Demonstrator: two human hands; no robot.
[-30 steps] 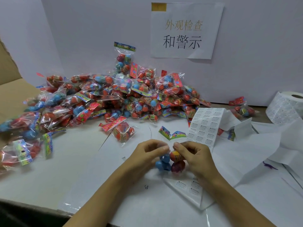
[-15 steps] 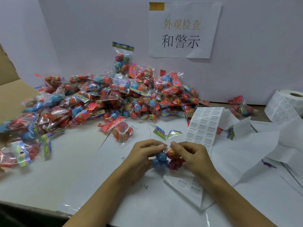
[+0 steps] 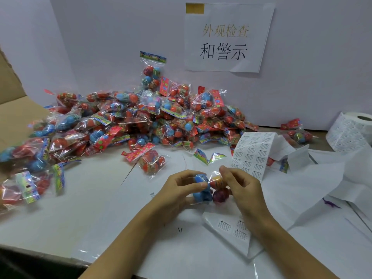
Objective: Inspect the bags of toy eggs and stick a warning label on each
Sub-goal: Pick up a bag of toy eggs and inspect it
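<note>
A clear bag of toy eggs [image 3: 209, 188], with blue, orange and dark red eggs inside, lies in front of me on the white table, its colourful header card pointing away. My left hand [image 3: 179, 190] grips its left side around the blue eggs. My right hand [image 3: 241, 188] pinches the plastic over the orange egg. A sheet of warning labels [image 3: 251, 154] curls up just beyond my right hand. A strip with a few labels [image 3: 229, 228] lies under my right wrist.
A big heap of egg bags [image 3: 141, 117] fills the back and left of the table [image 3: 60, 208]. A single bag [image 3: 151, 160] lies near the middle. A label roll [image 3: 350, 131] stands at far right, above crumpled backing paper [image 3: 332, 178]. A cardboard box flap [image 3: 12, 109] is at left.
Both hands have kept their hold on the bag and worked it slightly; my right thumb and fingers now sit higher on the plastic over the orange egg.
</note>
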